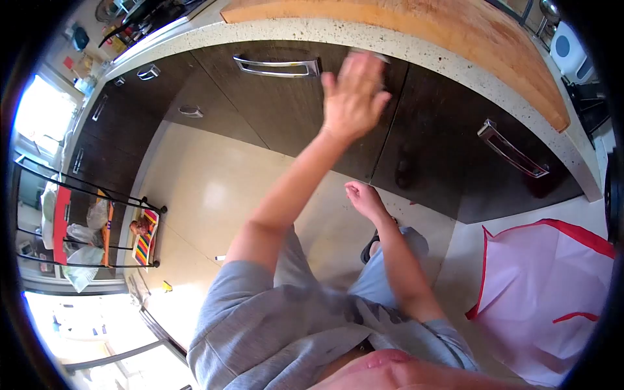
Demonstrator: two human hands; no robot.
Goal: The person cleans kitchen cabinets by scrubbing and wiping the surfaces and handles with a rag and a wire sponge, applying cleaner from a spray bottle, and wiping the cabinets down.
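My left hand (354,97) reaches up to the dark wooden cabinet front (292,110), just below the counter edge. Its back faces me, with the fingers stretched out and slightly blurred. A pale edge shows beside its fingertips, too small to identify. To the left of this hand is a long metal handle (276,67). Lower down, my right hand (365,199) hangs in front of the cabinet's bottom edge, over the floor. Its fingers are curled in, and no object shows in them.
A thick wooden board (403,23) lies on the speckled countertop (312,31). Another handle (510,151) sits on the right cabinet. A white bag with red trim (539,292) stands on the floor at right. A black wire rack (84,221) with bags is at left.
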